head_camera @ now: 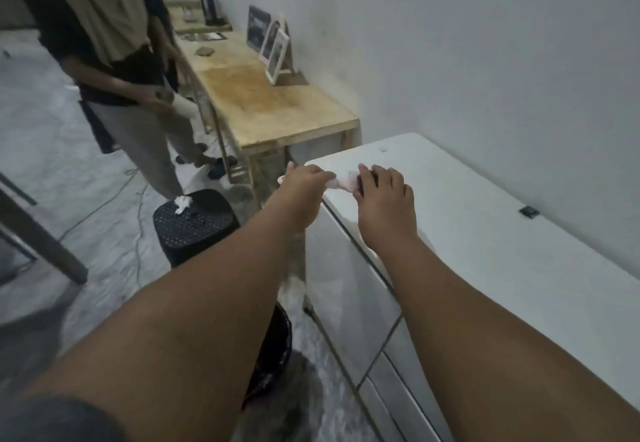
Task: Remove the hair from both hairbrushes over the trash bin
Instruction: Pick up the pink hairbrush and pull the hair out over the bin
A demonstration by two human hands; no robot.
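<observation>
Your left hand (304,178) grips the pink hairbrush (341,183) handle at the white cabinet's (485,233) front-left edge; your right hand (384,195) closes over its bristle head.

— What is the person wearing?
— A dark short sleeve (59,417) shows on the left arm. Both forearms are bare.
— Anything on the left hand (304,183) or right hand (386,195)?
— Both are bare.

Pink hairbrush (341,183), black perforated bin (195,223), white cabinet (485,233)
</observation>
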